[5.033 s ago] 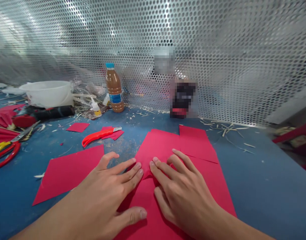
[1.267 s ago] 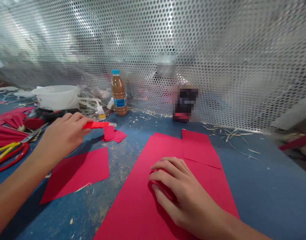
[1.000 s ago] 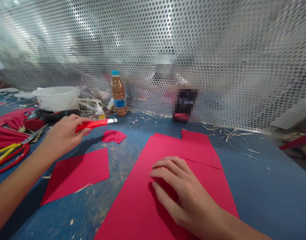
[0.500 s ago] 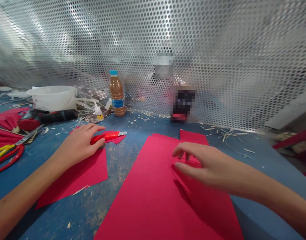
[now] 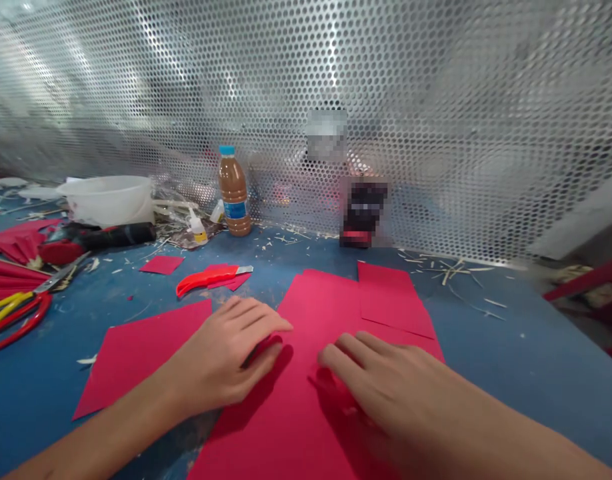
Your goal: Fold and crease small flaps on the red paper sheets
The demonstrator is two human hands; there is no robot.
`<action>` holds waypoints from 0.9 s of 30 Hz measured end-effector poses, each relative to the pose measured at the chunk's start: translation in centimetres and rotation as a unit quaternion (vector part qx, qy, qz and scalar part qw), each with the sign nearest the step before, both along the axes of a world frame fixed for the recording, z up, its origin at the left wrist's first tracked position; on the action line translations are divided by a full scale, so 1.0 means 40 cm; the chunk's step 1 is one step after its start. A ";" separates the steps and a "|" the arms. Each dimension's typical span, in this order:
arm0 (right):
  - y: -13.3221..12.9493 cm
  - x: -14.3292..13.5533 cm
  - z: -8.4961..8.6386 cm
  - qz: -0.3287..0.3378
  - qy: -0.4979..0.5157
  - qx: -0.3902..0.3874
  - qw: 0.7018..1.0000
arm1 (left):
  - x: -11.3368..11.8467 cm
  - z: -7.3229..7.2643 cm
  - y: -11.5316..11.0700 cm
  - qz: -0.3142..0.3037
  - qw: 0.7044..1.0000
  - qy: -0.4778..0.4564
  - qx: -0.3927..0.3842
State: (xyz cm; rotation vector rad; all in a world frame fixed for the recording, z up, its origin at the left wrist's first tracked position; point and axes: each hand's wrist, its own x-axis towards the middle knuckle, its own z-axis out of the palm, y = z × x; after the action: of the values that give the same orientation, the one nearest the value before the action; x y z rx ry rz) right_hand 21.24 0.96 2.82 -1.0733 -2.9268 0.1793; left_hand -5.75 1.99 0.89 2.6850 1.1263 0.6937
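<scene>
Large red sheets (image 5: 286, 427) lie on the blue table in front of me. My left hand (image 5: 236, 347) hovers over their left edge, thumb and fingers apart and holding nothing. Over the right part of the sheets is my right hand (image 5: 376, 373), its fingers curled down at a lifted red paper edge; the thumb is hidden, so a grip cannot be made out. A smaller red piece (image 5: 393, 300) lies behind the right hand. Another red sheet (image 5: 141, 347) rests under my left forearm. A red cutter (image 5: 206, 278) with its blade out lies beyond the left hand.
At the left are scissors (image 5: 31, 303), a black and red tool (image 5: 101, 237), a white tub (image 5: 111, 200) and a glue bottle (image 5: 197, 230). A brown bottle (image 5: 235, 193) and a dark phone-like object (image 5: 363, 213) stand by the perforated metal wall (image 5: 436, 133).
My left hand has let go of the red cutter and moved right and nearer, over the large sheets. My right hand has moved nearer and slightly left, uncovering the smaller red piece.
</scene>
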 end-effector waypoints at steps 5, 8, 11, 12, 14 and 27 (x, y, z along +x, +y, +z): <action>0.012 -0.027 0.009 -0.071 0.289 -0.286 0.911 | 0.021 0.002 -0.032 0.018 0.972 -0.102 -0.213; 0.025 -0.047 0.002 -0.162 0.465 -0.469 0.733 | 0.043 -0.017 -0.035 0.058 0.926 -0.206 -0.310; 0.033 -0.060 -0.014 -0.198 0.524 -0.581 0.590 | 0.058 -0.037 -0.020 0.076 0.885 -0.288 -0.357; 0.035 -0.061 -0.019 -0.193 0.536 -0.604 0.557 | 0.058 -0.041 -0.013 0.082 0.871 -0.315 -0.368; 0.038 -0.060 -0.029 -0.160 0.550 -0.630 0.525 | 0.055 -0.044 0.000 0.102 0.844 -0.371 -0.375; 0.031 -0.068 -0.064 -0.091 0.510 -0.577 0.632 | 0.085 0.002 -0.054 0.088 0.805 -0.420 -0.410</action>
State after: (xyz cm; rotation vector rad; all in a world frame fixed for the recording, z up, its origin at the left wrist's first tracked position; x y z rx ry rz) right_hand 18.52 2.22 0.25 -0.7423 -1.3939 2.0035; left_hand -2.35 -0.19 0.97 1.3173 1.0457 0.9751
